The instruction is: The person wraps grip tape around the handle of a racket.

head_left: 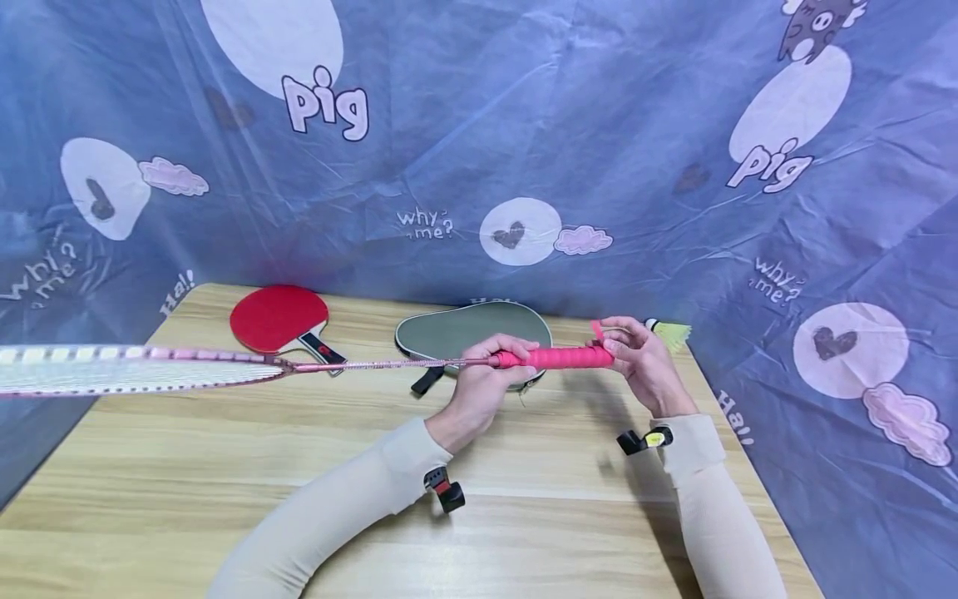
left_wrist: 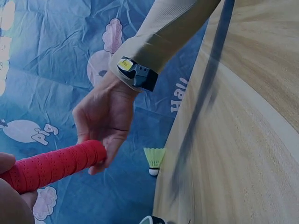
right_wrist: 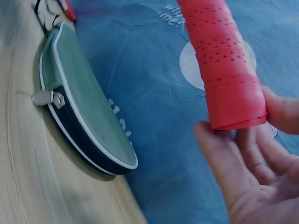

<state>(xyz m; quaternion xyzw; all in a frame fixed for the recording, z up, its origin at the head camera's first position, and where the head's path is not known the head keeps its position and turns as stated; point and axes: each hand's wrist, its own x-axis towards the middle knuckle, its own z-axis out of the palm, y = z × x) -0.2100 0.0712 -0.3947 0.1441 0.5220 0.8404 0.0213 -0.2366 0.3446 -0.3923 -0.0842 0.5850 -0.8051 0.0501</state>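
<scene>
A badminton racket (head_left: 404, 363) is held level above the table, its strung head at the far left. Red perforated grip tape (head_left: 565, 358) winds round its handle. My left hand (head_left: 482, 378) grips the racket where the shaft meets the handle. At the handle's butt end, my right hand (head_left: 647, 362) has its thumb and fingers on the tape; in the right wrist view the thumb lies against the side of the red grip (right_wrist: 229, 79). A short pink flap of tape (head_left: 596, 329) stands up beside the right fingertips in the head view.
A red table tennis bat (head_left: 279, 319) lies at the back left of the wooden table (head_left: 359, 516). Behind the hands is a green zipped bat case (head_left: 479, 326). A yellow shuttlecock (head_left: 672, 334) lies by the right edge. Blue printed cloth (head_left: 449, 125) hangs around the table.
</scene>
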